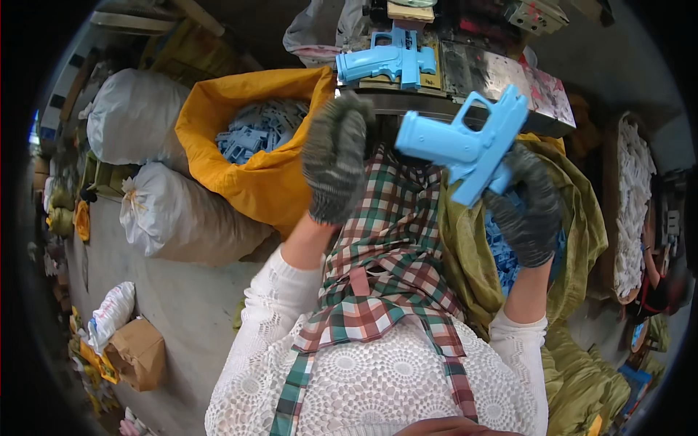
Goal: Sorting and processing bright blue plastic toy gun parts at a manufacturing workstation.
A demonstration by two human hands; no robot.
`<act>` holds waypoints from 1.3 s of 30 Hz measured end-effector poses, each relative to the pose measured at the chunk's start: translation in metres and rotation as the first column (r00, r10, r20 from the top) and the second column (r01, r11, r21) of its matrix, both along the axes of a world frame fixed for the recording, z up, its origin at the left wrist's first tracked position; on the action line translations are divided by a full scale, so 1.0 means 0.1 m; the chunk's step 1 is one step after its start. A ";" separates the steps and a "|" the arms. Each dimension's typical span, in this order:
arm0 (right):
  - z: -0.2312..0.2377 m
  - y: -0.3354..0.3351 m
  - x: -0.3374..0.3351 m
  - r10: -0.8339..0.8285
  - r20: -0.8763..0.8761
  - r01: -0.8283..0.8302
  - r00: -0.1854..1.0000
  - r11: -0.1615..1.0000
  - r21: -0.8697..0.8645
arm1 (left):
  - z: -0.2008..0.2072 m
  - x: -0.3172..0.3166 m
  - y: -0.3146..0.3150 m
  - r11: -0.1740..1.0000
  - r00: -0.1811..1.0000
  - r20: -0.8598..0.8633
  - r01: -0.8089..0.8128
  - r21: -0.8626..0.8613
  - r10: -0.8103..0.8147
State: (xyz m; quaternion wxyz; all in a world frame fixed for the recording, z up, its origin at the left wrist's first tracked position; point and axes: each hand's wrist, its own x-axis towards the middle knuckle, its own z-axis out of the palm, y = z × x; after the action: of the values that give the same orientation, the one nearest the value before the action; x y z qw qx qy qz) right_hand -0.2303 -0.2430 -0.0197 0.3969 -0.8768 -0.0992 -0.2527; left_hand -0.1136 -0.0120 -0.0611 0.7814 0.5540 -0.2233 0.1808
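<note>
My right hand (531, 211), in a dark grey knit glove, grips a light blue plastic toy pistol (465, 142) by its lower right part. The toy pistol is tilted in the air over an olive sack (582, 211). My left hand (334, 160), gloved alike, is raised beside the rim of a yellow sack (211, 94). Its fingers are curled together and blurred at the tips; whatever they may hold is hidden. Just beyond it, a second blue toy pistol (389, 58) lies on the small platform of a machine (494, 73).
Blue plastic parts (258, 131) fill the yellow sack, and more lie in the olive one. Stuffed white sacks (138, 116) stand at the left. A brown carton (138, 352) sits on the floor. At the far right stands a long container of white pieces (631, 211).
</note>
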 end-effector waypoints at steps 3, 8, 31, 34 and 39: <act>0.03 -0.12 0.03 -0.116 -0.134 0.133 0.984 0.983 0.128 | 0.14 0.63 0.10 0.729 0.824 0.486 -0.519 0.446 0.290; 0.02 -0.07 0.18 -0.053 -0.061 0.054 0.997 0.998 0.020 | 0.49 1.10 0.09 0.085 0.917 0.387 -0.380 0.921 -0.099; 0.04 -0.22 0.89 0.021 -0.179 -0.005 0.984 0.996 0.090 | -0.28 0.39 1.52 0.112 0.987 -0.137 0.127 0.986 0.087; -0.29 -0.87 0.40 0.152 -0.378 -0.134 0.913 0.988 0.073 | -0.25 0.23 1.32 -0.007 0.918 -0.369 0.372 0.928 -0.145; -1.62 -1.61 0.21 -0.623 -0.489 0.094 0.610 0.670 -0.736 | -0.25 0.07 1.00 -0.117 0.910 -0.387 0.372 0.921 -0.151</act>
State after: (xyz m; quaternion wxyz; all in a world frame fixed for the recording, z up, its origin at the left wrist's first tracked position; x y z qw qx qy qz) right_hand -0.2090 -0.4043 -0.1814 0.0110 -0.9818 0.1735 0.0764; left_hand -0.1063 0.0884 -0.0859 0.1693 0.8983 -0.3274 -0.2390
